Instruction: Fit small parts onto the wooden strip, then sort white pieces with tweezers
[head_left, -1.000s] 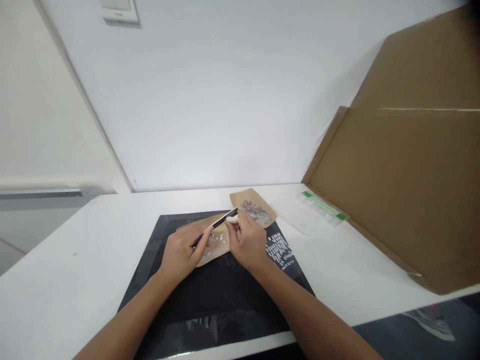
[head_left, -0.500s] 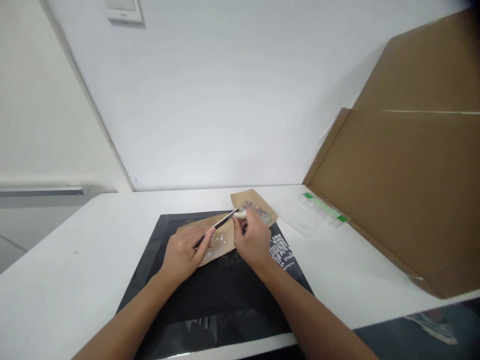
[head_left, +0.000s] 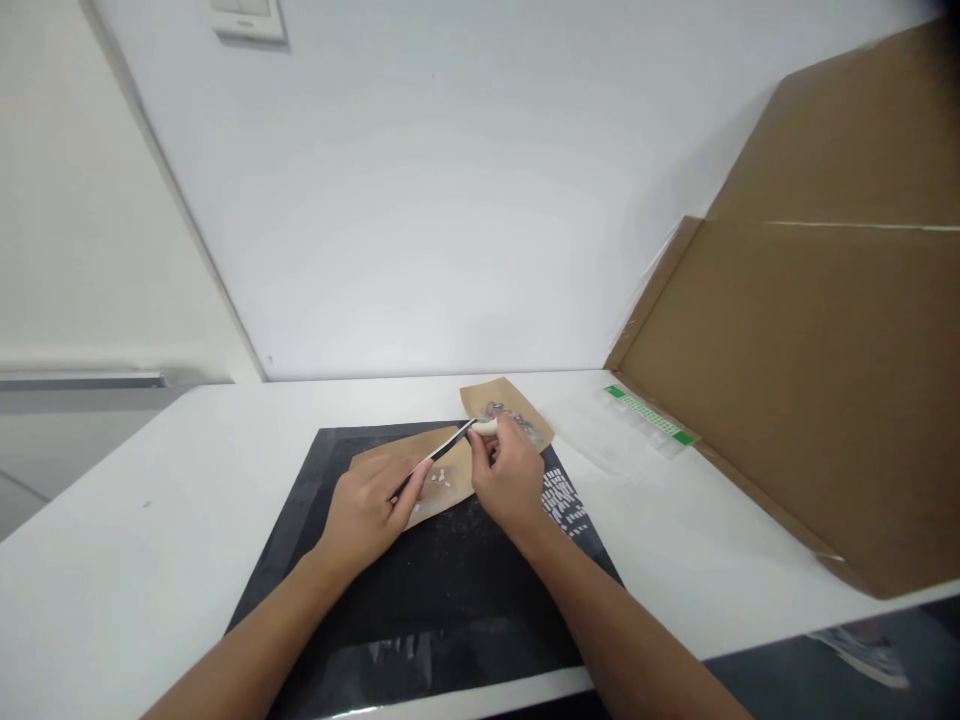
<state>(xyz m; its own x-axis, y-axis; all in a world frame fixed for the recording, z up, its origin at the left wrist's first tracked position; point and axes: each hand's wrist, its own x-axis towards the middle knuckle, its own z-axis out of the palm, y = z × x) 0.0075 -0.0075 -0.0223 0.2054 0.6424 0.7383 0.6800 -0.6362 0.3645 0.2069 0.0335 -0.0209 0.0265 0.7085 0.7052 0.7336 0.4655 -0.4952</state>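
Note:
My left hand [head_left: 373,505] grips a long thin strip [head_left: 442,447], dark with a pale edge, slanting up to the right. I cannot tell what kind of tool or piece it is. My right hand [head_left: 510,478] pinches a small white, rounded, tube-like piece [head_left: 485,428] at the strip's far tip; whether the two touch is unclear. Beneath both hands lies a brown paper pouch [head_left: 401,447] with small white bits [head_left: 440,477] on or in it. The pouch rests on a black sheet [head_left: 442,585], partly hidden by my hands and forearms.
Rows of small white pieces [head_left: 559,497] lie at the black sheet's right side. Behind my right hand is a second brown pouch [head_left: 487,395] with shiny contents. A clear plastic bag with a green strip [head_left: 649,415] lies on the white table [head_left: 112,590]. Large cardboard [head_left: 832,370] stands at right.
The white piece in my right hand has tilted slightly and moved a little right with the fingers. My left hand has hardly moved.

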